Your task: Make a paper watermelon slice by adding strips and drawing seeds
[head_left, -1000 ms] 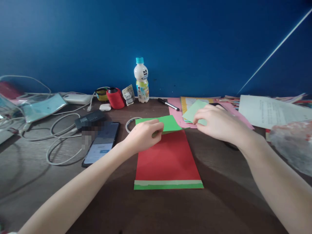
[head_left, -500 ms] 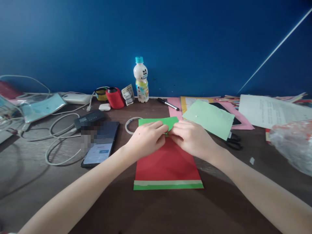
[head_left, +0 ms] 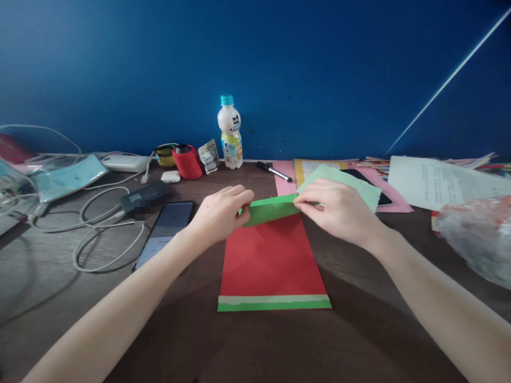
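A strip of bright green paper [head_left: 273,210] is stretched between my two hands, above the far end of a red sheet of paper [head_left: 269,260]. My left hand [head_left: 227,208] pinches its left end, fingers curled round it. At the right end, my right hand [head_left: 325,201] holds the strip between thumb and fingertips. The red sheet lies flat on the dark table, with a pale green and a bright green band [head_left: 274,306] across its near edge. The strip hides part of the sheet's far edge.
Left of the sheet lie a phone [head_left: 170,226], a black power brick [head_left: 146,197] and looped cables. A bottle [head_left: 231,133] stands at the back by a red cup-like item [head_left: 187,162]. A marker [head_left: 274,172], pale green paper [head_left: 361,189] and crumpled clear plastic [head_left: 477,239] lie rightward.
My hands have moved apart, left hand to the left and right hand to the right. More of the green strip now shows between them, tilted up at its right end.
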Motion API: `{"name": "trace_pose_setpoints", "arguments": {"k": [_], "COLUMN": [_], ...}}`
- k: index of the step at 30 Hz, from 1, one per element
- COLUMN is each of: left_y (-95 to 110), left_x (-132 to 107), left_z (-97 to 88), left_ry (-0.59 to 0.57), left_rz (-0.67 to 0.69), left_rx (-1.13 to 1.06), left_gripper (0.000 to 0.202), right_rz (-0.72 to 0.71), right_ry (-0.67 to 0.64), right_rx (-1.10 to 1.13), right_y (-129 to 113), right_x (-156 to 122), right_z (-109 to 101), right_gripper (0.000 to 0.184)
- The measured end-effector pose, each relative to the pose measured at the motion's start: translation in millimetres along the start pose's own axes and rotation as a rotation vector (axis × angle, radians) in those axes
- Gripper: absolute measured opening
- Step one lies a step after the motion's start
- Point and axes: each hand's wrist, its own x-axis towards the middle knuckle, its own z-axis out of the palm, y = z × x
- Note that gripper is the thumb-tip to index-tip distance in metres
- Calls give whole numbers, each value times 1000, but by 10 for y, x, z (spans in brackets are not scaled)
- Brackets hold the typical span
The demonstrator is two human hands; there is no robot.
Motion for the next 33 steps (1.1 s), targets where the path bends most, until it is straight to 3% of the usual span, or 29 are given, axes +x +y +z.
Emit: {"name": "trace_pose_setpoints", "arguments": {"k": [5, 9, 12, 16, 27, 33], "left_y": [-118, 53, 233, 332, 239, -59], "left_x": [34, 35, 14, -10, -15, 14], "left_z": [-94, -105, -56, 4, -23, -104], "left_ry": [91, 213, 179, 135, 137, 84], "left_rz": [-93, -13, 97, 115, 113, -36], "left_rx": [-31, -44, -40, 19, 71, 58], "left_gripper": [11, 19, 19, 19, 10, 5], "right_rz": [-13, -72, -106, -135, -101, -9], "right_ry": [54, 9, -7, -12, 2, 112], "right_rx": [-20, -98, -145, -166, -100, -74], "right_y": [90, -45, -164, -233, -146, 139], "right_x": [10, 25, 26, 17, 13, -2], "right_z": [-55, -11, 21, 20, -51, -199], "right_gripper": [14, 19, 23, 24, 22, 16]}}
